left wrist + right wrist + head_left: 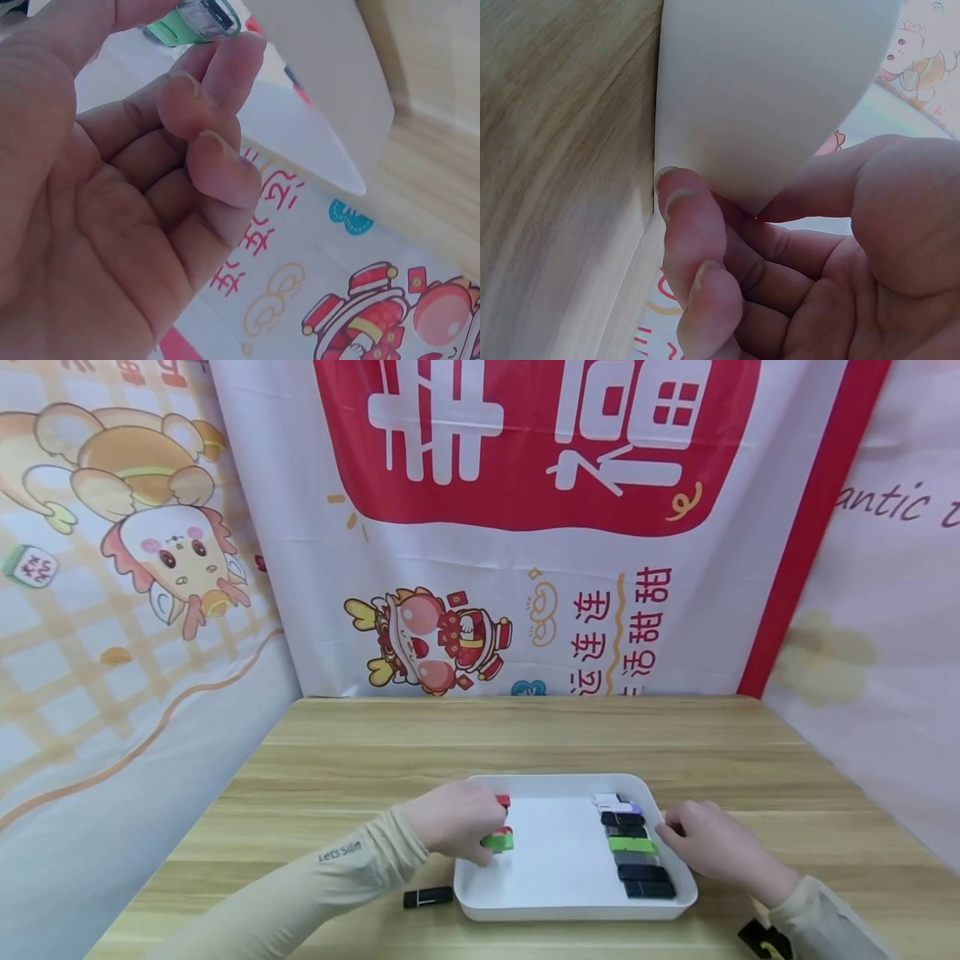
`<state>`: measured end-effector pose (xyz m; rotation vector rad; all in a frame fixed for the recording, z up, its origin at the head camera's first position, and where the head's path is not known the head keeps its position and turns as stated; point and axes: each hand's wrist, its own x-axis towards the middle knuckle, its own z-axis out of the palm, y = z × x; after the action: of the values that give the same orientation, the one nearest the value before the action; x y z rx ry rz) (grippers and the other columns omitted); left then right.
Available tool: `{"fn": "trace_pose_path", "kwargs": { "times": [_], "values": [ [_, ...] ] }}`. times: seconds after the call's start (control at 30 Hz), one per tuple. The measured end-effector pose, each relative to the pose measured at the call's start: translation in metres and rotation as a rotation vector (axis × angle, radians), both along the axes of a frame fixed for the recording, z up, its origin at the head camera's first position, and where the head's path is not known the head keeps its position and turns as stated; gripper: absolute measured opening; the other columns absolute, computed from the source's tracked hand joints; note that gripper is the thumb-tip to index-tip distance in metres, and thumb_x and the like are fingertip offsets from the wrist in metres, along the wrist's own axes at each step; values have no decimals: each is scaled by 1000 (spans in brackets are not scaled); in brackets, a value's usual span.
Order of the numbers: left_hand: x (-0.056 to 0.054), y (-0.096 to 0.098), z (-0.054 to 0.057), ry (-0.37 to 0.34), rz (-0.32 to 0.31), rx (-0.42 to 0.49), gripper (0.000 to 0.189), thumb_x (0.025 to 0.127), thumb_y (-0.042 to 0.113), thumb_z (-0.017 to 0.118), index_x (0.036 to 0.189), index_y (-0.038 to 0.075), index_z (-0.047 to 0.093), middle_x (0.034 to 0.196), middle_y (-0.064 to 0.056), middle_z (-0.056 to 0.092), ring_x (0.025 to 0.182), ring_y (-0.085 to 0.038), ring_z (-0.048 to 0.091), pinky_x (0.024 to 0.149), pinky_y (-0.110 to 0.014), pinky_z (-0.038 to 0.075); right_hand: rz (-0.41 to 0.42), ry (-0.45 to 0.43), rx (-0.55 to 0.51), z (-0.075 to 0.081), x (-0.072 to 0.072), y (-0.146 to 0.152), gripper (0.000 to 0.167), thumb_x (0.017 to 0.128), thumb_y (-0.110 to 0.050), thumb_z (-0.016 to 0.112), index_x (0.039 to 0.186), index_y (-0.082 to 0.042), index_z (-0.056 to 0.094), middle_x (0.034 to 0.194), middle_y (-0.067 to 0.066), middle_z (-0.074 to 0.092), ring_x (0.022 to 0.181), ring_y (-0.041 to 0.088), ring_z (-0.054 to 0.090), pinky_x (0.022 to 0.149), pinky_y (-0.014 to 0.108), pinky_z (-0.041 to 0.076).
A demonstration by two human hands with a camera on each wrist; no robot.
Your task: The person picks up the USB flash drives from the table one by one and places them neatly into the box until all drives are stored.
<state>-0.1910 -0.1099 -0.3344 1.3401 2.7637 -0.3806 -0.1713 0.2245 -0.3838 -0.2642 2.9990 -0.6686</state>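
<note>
My left hand [459, 820] is over the left end of the white tray [562, 860]. Its thumb and index finger pinch a green USB stick [174, 28] with a clear end; the other fingers curl toward the palm. A red stick [503, 800] shows just past the knuckles, partly hidden by the hand. On the opposite side, my right hand [712, 843] grips the tray's wall [757, 97], thumb inside the rim and fingers against the outer face. Along that right end lie several sticks in a column, among them a lime green one [632, 844] and a black one [649, 889].
Outside the tray's left front corner, a black stick [428, 897] lies on the wooden table [360, 793]. A black object with a yellow mark [765, 939] lies near the right sleeve. Printed cloth [420, 552] hangs behind the table and at both sides.
</note>
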Motion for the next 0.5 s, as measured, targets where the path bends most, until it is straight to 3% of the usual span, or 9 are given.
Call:
{"fn": "trace_pose_path", "kwargs": {
  "times": [0.23, 0.5],
  "values": [
    [2, 3, -10, 2, -6, -47, 22, 78, 23, 79, 72, 19, 58, 62, 9, 48, 55, -5, 43, 50, -18, 36, 0, -8, -8, 1, 1, -1, 22, 94, -15, 63, 72, -14, 62, 57, 1, 49, 49, 14, 47, 44, 26, 37],
    [4, 6, -19, -21, 51, -69, 29, 78, 23, 81, 67, 20, 54, 61, 7, 49, 53, -7, 44, 50, -20, 35, 0, -9, -3, 1, 1, 0, 22, 94, -15, 64, 73, -14, 63, 58, 1, 49, 50, 15, 48, 45, 27, 37]
  ]
}}
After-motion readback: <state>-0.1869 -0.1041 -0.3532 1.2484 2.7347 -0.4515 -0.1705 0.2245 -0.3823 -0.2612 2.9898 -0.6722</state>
